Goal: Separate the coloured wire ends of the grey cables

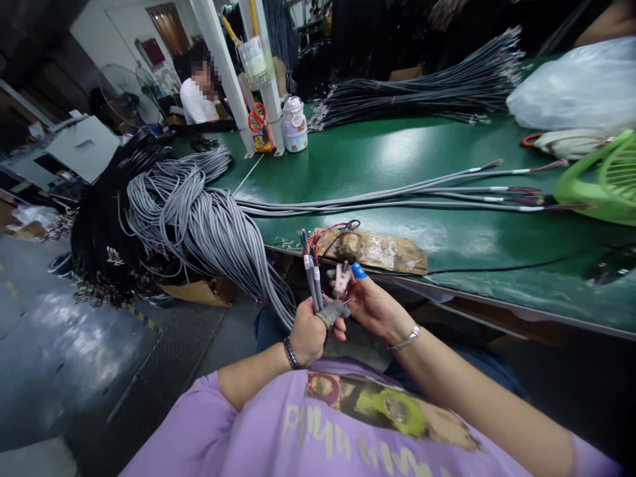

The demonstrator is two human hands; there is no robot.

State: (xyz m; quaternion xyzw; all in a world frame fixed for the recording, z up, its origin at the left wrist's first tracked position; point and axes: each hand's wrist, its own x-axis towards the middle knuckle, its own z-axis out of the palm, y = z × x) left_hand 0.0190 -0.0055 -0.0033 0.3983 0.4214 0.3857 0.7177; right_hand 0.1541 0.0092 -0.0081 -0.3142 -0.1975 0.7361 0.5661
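Observation:
My left hand (309, 333) is closed around a few grey cables (317, 291) held upright in front of my body. White bands sit near their tops, and stripped coloured wire ends (311, 245) fan out above. A grey wrap covers a finger or thumb of this hand. Close on its right, my right hand (375, 308) has its fingers bent together, with a blue cover on one fingertip. Pale pink pieces (342, 279) show at its other fingertips. A thin purple wire end (348, 302) shows between the hands; whether the right fingers grip it is unclear.
A worn wooden block (392, 252) lies at the edge of the green table (397, 152). Looped grey cables (199, 205) hang off the left, beside black cables (104, 232). Behind are a black cable bundle (417, 93), a bottle (295, 126), a green basket (616, 175) and a seated person (196, 99).

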